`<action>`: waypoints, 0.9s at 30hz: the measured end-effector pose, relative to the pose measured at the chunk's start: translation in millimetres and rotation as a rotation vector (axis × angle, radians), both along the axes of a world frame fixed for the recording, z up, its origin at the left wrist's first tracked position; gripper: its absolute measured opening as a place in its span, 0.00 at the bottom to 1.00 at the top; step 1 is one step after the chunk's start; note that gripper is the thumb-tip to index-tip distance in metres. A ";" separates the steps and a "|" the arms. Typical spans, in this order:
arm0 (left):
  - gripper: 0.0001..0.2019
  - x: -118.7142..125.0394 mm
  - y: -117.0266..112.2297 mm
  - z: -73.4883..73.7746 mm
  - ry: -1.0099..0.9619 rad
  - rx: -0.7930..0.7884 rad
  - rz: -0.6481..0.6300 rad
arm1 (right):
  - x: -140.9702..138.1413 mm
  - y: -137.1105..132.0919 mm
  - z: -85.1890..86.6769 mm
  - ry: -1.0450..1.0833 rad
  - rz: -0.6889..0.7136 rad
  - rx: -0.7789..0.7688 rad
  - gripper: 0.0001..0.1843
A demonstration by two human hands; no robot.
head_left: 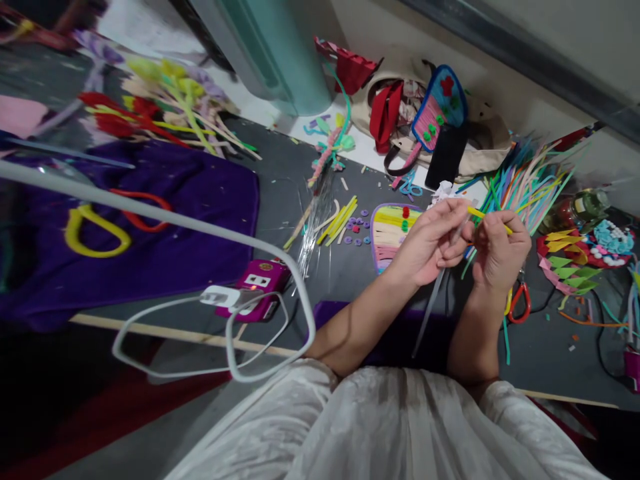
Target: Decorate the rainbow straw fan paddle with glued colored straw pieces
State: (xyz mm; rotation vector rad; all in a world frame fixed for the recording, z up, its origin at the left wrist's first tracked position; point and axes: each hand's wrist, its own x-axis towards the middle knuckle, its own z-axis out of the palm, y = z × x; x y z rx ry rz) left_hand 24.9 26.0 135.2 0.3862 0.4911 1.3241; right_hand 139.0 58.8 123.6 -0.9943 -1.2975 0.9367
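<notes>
Held in front of me is a short yellow strip point(475, 213), which looks like a piece of pipe cleaner. My left hand point(440, 233) pinches its left end, and a thin greyish piece also shows at those fingers. My right hand point(503, 247) has its fingers closed around the other end. Below the left hand a long grey strip point(429, 313) slants down; its upper end is hidden. Partly behind my left wrist lies a purple-edged panel point(383, 230) with yellow and pink rows. Small purple rings point(356, 220) and cut yellow strips point(341, 220) are beside it.
A colourful pipe cleaner bunch point(530, 180) stands behind my right hand. Red-handled scissors point(521, 303) lie near my right wrist. A white cable point(200, 223) loops across the left by a magenta power strip point(257, 287). Purple cloth point(200, 180) and a beige bag point(483, 157) are farther off.
</notes>
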 end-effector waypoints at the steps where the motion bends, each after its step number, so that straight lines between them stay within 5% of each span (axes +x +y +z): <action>1: 0.18 1.7 0.6 -1.4 0.032 0.007 0.058 | -0.3 -1.7 1.1 -0.035 -0.039 0.024 0.20; 6: 0.23 12.1 6.0 -13.4 0.238 0.043 0.355 | -5.1 -13.7 7.9 -0.234 -0.203 0.157 0.16; 13: 0.16 16.3 9.1 -22.2 0.329 0.034 0.426 | -8.2 -19.0 9.5 -0.381 -0.241 0.253 0.13; 21: 0.17 12.0 0.5 -9.8 0.083 0.024 0.167 | 0.1 -3.7 1.5 -0.009 -0.036 -0.005 0.20; 27: 0.16 4.9 6.7 -17.3 -0.029 -0.025 -0.011 | -6.3 10.5 -13.4 0.112 0.069 -0.151 0.19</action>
